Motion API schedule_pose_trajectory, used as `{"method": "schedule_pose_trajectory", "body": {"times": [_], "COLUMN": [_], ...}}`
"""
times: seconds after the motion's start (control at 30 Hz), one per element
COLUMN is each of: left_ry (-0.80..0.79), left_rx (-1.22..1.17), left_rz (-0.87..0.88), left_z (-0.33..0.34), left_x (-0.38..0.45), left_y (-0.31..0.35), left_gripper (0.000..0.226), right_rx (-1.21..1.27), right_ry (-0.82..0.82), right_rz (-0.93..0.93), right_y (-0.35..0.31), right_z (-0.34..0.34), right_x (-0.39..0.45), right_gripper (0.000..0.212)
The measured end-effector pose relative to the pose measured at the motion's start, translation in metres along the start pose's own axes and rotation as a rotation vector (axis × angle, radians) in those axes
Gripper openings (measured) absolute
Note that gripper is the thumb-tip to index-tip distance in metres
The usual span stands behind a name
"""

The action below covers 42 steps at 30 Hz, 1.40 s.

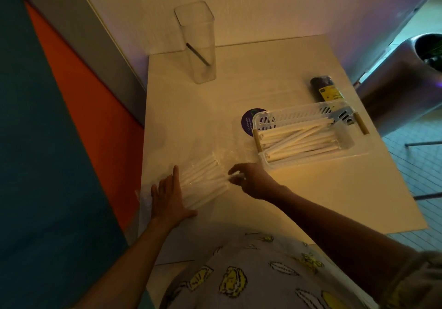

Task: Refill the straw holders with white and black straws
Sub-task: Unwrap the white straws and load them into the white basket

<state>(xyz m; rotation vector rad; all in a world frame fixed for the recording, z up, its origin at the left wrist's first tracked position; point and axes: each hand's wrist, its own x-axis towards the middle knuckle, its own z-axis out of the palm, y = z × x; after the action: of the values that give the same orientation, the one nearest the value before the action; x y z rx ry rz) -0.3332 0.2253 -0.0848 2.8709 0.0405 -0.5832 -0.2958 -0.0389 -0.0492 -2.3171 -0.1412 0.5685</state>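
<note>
round sticker (250,120) part-hidden behind basket (267,159), its print unreadable, metal bin (406,74) cut by edge

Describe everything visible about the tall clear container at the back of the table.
The tall clear container stands upright near the table's far left corner, close to the wall. It looks like transparent plastic, square in section with rounded corners and an open top. Inside, one dark straw leans diagonally; otherwise it looks empty. Neither hand touches it.
</note>
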Motion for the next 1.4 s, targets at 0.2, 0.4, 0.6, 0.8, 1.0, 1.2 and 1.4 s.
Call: {"method": "schedule_pose_trajectory", "body": {"times": [0.2, 0.4, 0.6, 0.8, 1.0, 1.2, 1.4], "left_ry": [0.041, 0.06, 0.054, 0.065, 0.057, 0.07, 0.068], "left_rx": [0.125, 0.003, 0.057, -0.004, -0.026, -0.053, -0.04], "left_rz": [0.081, 0.087, 0.108, 0.095, 0.088, 0.09, 0.09], "left_z": [-0.003, -0.002, -0.001, 0.002, 0.001, 0.001, 0.002], "left_x": [0.001, -0.002, 0.001, -0.001, 0.0, 0.0, 0.002], "left_y": [-0.009, -0.008, -0.009, -0.005, -0.006, -0.004, -0.004], "left_gripper": [0.115, 0.103, 0.103, 0.1, 0.098, 0.094, 0.093], "right_rx": [0.358, 0.262, 0.205, 0.201, 0.154, 0.175, 0.183], "right_ry": [0.158, 0.086, 0.038, 0.093, 0.122, 0.077, 0.102], "right_rz": [0.204, 0.231, 0.166, 0.131, 0.15, 0.161, 0.169], "right_y": [-0.017, -0.018, -0.026, -0.038, -0.043, -0.046, -0.047], "right_z": [0.007, 0.014, 0.026, 0.026, 0.022, 0.021, 0.026], "right_x": [0.017, 0.024, 0.027, 0.033, 0.039, 0.043, 0.045], "right_gripper": [0.03, 0.043, 0.052, 0.042, 0.024, 0.039, 0.037]}}
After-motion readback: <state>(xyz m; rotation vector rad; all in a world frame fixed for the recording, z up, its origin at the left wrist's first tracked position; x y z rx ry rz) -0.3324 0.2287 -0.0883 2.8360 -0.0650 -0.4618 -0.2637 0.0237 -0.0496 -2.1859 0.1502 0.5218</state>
